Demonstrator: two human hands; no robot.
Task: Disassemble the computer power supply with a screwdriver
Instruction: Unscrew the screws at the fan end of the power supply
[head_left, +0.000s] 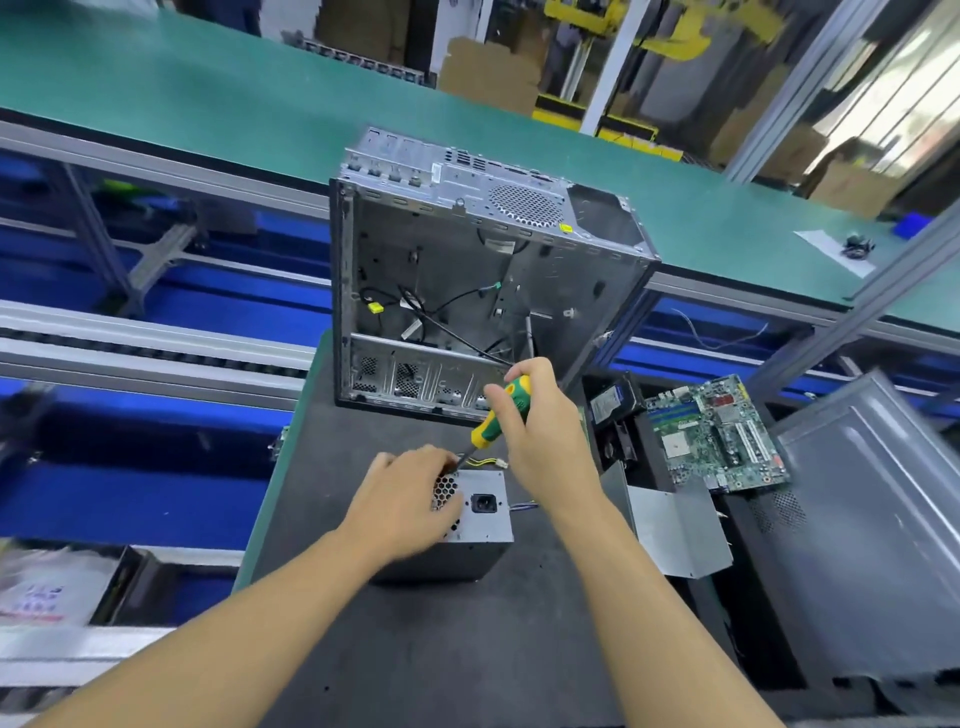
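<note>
One power supply (480, 512) on the table (467, 649): left hand (410, 501) fingers pressed on it, right hand (540, 426) fingers wrapped around one screwdriver (501, 413).

A grey sheet-metal power supply box (483, 512), perforated and dull, sits on a matt, faintly speckled dark grey work mat (457, 649). The green-and-yellow screwdriver handle (501, 413) looks like glossy plastic. At the mat's far edge, a bare galvanised-looking steel computer case (483, 270).
</note>
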